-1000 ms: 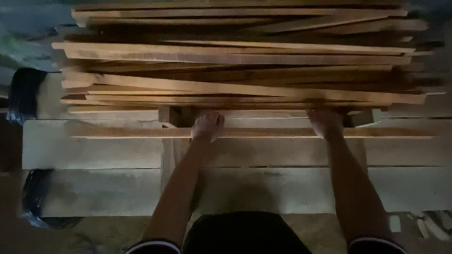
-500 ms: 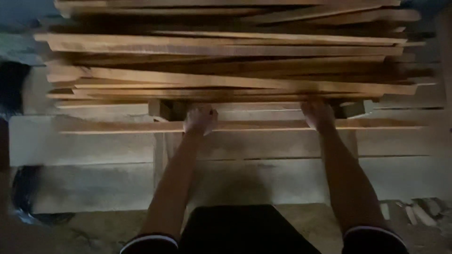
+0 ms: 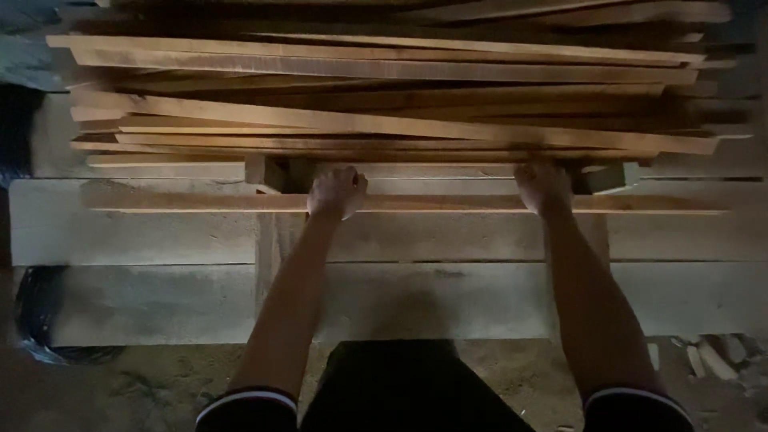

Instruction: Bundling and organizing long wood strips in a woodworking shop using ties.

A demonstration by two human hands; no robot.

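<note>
**A:** so we're looking straight down at our own two arms here; the left hand (image 3: 337, 190) is curled shut over a long thin wooden strip (image 3: 448, 203), knuckles up, fingers wrapped round its far edge; the right hand (image 3: 543, 187) is on the same strip further along, and it looks closed on it too, though its fingertips run into the shadow under the pile, so we can't see them cleanly.

**B:** agreed; and that strip lies flat and lengthwise across the pale wide planks (image 3: 160, 240) that make up the worktop, close to their far edge and running nearly from the left end to the right end; both hands sit around its middle stretch, well apart from each other.

**A:** right behind the hands there's the big stack of long wooden slats (image 3: 384, 104); it's loosely piled, some slats skewed and sticking out past the others at both ends; its lowest slats overhang just above our knuckles.

**B:** we can also see small wooden blocks (image 3: 268, 172) under the stack, one just left of the left hand and another just right of the right hand; the stack seems to rest on them.

**A:** down by the near edge there's sandy floor (image 3: 144, 384); a dark coiled thing (image 3: 36, 312) sits at the near left corner, too dim to tell what it is; a few wood offcuts (image 3: 712, 356) lie by the near right corner.
</note>
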